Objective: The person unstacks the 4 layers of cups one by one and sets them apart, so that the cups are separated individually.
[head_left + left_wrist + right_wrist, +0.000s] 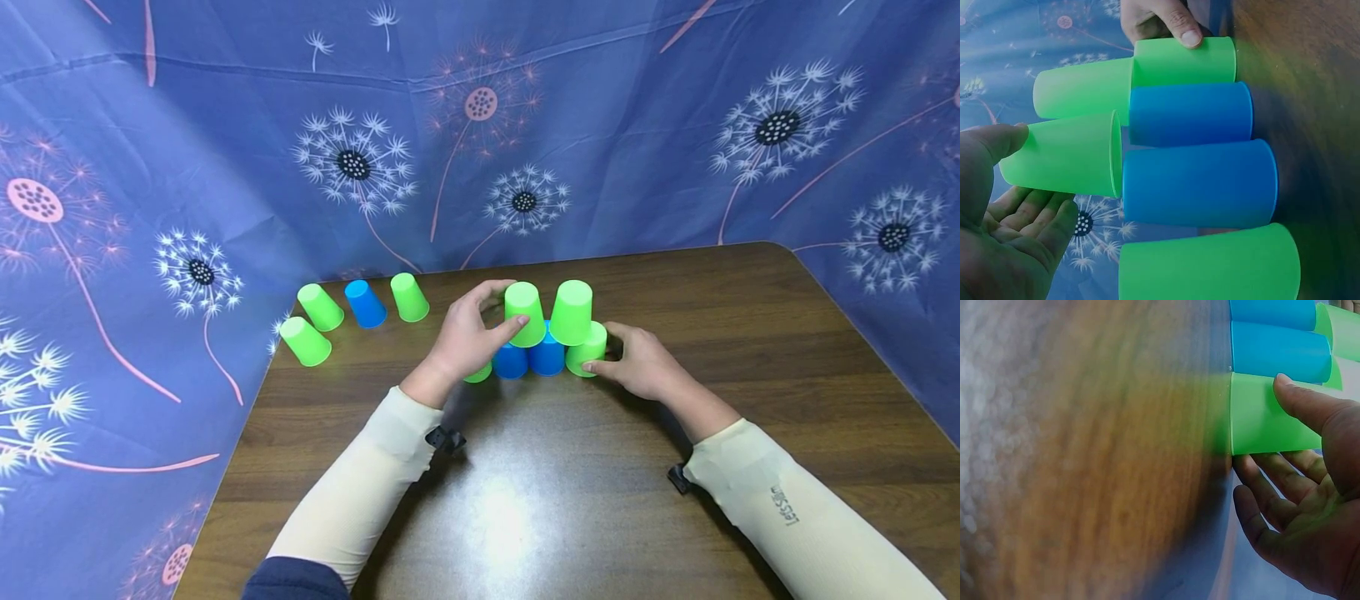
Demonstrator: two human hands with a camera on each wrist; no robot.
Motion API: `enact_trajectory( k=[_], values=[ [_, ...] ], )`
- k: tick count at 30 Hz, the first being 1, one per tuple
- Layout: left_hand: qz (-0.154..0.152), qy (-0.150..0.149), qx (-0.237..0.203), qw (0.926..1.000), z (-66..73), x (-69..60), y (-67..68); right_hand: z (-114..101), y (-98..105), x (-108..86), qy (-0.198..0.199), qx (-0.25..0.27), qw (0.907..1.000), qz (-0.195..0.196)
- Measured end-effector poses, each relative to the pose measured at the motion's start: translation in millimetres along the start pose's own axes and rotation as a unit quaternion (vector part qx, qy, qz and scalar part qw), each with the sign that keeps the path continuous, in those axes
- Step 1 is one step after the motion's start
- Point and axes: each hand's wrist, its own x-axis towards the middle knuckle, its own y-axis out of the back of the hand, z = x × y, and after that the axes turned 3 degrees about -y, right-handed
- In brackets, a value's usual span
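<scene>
A row of upside-down cups stands on the table: a green cup (477,374) at the left end, two blue cups (511,362) (547,354) in the middle and a green cup (587,350) at the right end. My left hand (463,335) holds an upper green cup (1063,153) between thumb and fingers, slightly tilted at the bases of the blue cups; whether it touches them I cannot tell. Another green cup (572,312) sits upside down on the row's right part. My right hand (1310,506) grips the right-end green cup, thumb in front and fingers behind.
Toward the table's back left stand three more green cups (321,307) (305,342) (409,297) and a blue cup (366,304), all upside down. A dandelion-patterned cloth (622,125) hangs behind and left of the wooden table (750,333).
</scene>
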Motion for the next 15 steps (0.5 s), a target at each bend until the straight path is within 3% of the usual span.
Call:
enact_trajectory(
  k=[8, 15],
  values=[
    [0.017, -0.001, -0.027, 0.9995, -0.6, -3.1, 17.2, 0, 0, 0.1, -0.005, -0.006, 1.0, 0.0],
    [0.055, -0.005, -0.06, 0.9967, -1.0, -10.5, 44.1, -1, 0, -0.5, -0.004, -0.007, 1.0, -0.002]
  ],
)
